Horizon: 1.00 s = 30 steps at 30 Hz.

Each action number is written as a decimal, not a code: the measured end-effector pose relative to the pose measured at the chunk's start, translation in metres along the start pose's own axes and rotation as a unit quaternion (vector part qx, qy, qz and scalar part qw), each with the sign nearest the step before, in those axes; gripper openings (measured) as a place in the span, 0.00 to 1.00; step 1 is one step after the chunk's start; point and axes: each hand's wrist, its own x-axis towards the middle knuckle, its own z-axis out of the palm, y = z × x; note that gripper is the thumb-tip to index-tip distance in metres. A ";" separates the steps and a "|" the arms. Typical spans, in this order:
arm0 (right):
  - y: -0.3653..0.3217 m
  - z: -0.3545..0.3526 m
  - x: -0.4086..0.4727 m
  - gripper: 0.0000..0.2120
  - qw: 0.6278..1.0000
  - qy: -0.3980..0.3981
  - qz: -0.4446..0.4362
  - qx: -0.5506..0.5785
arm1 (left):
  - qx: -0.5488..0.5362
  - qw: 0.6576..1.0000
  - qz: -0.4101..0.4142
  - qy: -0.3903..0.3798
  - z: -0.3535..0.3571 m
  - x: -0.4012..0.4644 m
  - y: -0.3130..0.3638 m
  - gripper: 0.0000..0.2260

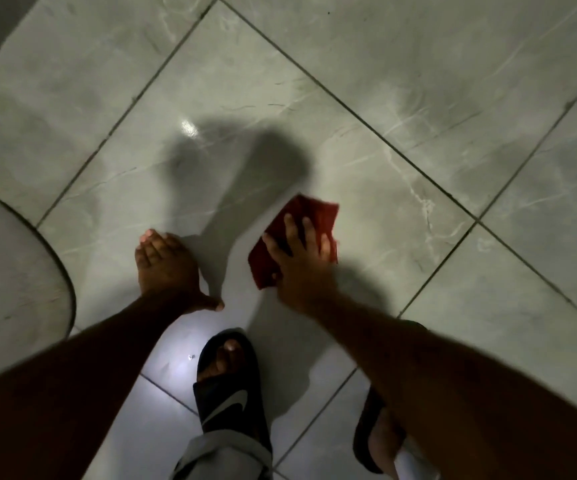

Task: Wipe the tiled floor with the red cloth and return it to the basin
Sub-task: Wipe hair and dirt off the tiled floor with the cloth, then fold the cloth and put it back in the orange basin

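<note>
A red cloth (314, 216) lies flat on the grey marbled tiled floor (401, 98), right of centre. My right hand (299, 261) presses down on the cloth with fingers spread over it. Left of it, my left hand (166, 265) rests palm-down on the bare tile, fingers together, thumb out, holding nothing. The floor gleams in a lit patch between my arms. A rounded pale object (6, 271) with a dark rim sits at the left edge; I cannot tell whether it is the basin.
My two feet in dark slides (228, 379) stand on the tiles at the bottom, one (373, 431) partly hidden by my right arm. Dark grout lines cross the floor diagonally. A wall base runs along the top-left corner. Shadows of my arms fall ahead.
</note>
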 end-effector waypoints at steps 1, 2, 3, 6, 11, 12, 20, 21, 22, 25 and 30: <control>0.021 -0.013 0.015 0.37 0.999 -0.007 -0.031 -0.012 | -0.001 1.000 -0.001 0.000 0.000 -0.001 0.000 0.76; 0.041 -0.026 0.028 0.36 1.000 -0.007 -0.022 -0.019 | 0.000 1.000 -0.001 0.002 0.000 -0.001 0.001 0.76; 0.059 -0.041 0.038 0.35 1.000 0.002 0.022 -0.022 | 0.001 1.000 -0.001 0.003 0.000 0.000 0.001 0.76; 0.112 -0.074 0.041 0.34 0.979 0.035 0.197 0.034 | -0.004 1.000 -0.003 0.004 -0.001 0.000 0.000 0.76; 0.087 -0.062 -0.009 0.31 0.955 0.013 0.295 0.042 | 0.000 1.000 -0.007 0.016 0.002 0.000 -0.002 0.77; 0.067 -0.054 -0.019 0.30 0.961 0.014 0.271 0.048 | 0.003 1.000 -0.010 0.022 0.002 -0.001 -0.002 0.76; -0.048 -0.067 -0.037 0.24 0.941 -0.048 0.118 0.314 | -0.440 0.898 0.004 0.015 -0.014 -0.059 0.023 0.21; -0.059 -0.078 -0.037 0.23 0.940 -0.015 0.129 0.315 | -0.557 0.830 -0.018 -0.015 -0.025 -0.073 0.025 0.09; -0.070 -0.092 -0.038 0.23 0.941 0.013 0.132 0.312 | -0.659 0.750 -0.029 -0.045 -0.040 -0.088 0.023 0.07; -0.106 -0.138 -0.043 0.24 0.938 0.045 0.101 0.328 | -0.839 0.530 0.034 -0.116 -0.077 -0.133 0.002 0.16; -0.182 -0.221 -0.064 0.25 0.897 -0.030 -0.011 0.440 | -0.881 0.466 0.072 -0.020 -0.121 -0.201 -0.072 0.19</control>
